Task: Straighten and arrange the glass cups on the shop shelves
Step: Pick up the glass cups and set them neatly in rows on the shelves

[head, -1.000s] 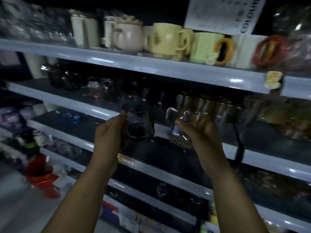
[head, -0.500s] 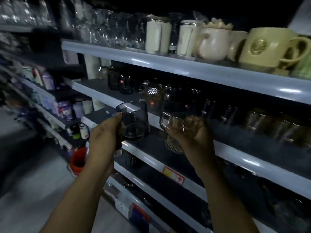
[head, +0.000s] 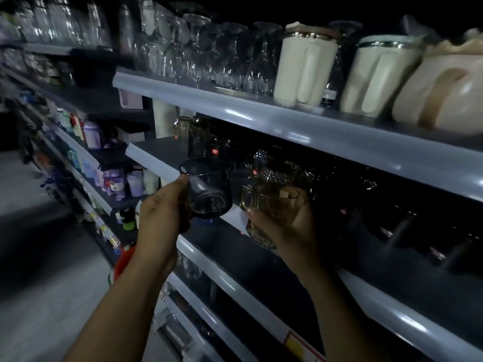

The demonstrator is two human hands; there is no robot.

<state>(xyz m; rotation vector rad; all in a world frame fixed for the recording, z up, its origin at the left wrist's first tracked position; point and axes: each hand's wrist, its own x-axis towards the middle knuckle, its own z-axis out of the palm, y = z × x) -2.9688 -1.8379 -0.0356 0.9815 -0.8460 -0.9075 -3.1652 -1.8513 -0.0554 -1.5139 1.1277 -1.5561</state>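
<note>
- Our left hand (head: 162, 212) grips a smoky glass cup (head: 209, 189), with thumb and fingers curled round its side. The cup is tilted, its base turned towards us.
- Our right hand (head: 287, 226) cradles an amber glass mug (head: 271, 202), fingers wrapped round the body from below. Its handle points left and stays free.
- Both pieces hang in the air in front of the middle shelf (head: 151, 163). They are close beside each other, and we cannot tell whether they touch.
- Deeper on that shelf stands a dim row of textured glasses (head: 287, 165). Further left are darker tumblers (head: 201, 137). The stemmed glasses (head: 198, 48) and cream mugs (head: 303, 66) sit on the shelf above.
- We judge the step to be carrying the pair to their places, so nothing is set down yet.
- To do it well, we first bring the smoky cup upright, then draw the two pieces apart so that glass does not knock glass.
- We set them down one at a time, base flat on the board and well back from the front edge.
- Each should join its own kind: the amber mug by the textured ones, the smoky cup by the dark tumblers.
- The light is poor and the back row hard to read, so we slide in slowly and let go only once the base sits firm.
</note>
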